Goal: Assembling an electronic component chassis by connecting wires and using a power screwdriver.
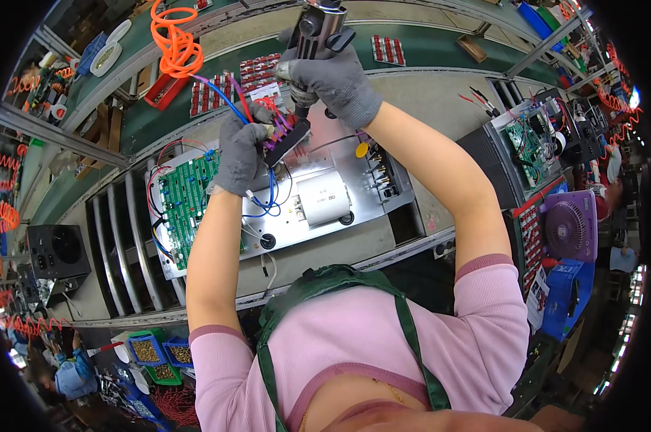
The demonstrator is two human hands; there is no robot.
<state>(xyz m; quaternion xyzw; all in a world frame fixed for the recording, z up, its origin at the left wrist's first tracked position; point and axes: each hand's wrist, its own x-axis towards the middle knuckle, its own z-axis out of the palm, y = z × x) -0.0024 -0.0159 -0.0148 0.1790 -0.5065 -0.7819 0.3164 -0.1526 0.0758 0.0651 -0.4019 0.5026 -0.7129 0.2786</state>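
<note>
Two gloved hands meet at about twelve o'clock, both forearms rising bare from pink sleeves at the lower edge. The right hand (336,83) is raised highest, wrist bent, its grey-gloved fingers wrapped tight around the body of a powered screwdriver (315,32) that hangs nose-down; the tool's top is cut off by the upper edge. The left hand (241,155), at eleven o'clock of the centre, is closed around a bundle of coloured wires (225,97) and a small black connector block (288,142), pinching them just under the screwdriver's tip. How the tip meets the block is hidden by the fingers.

Below the hands, near the centre, lies an open metal chassis (325,223) with a green circuit board (185,198) at its nine o'clock side and a silver cylinder (323,199) in the middle. An orange coiled hose (173,39) curls at eleven o'clock, far up. At three o'clock stand a second open unit (531,140) and a purple fan (570,225). Small bins of screws (156,353) sit at seven o'clock, partly cut by the dark rim, where detail is hard to read.
</note>
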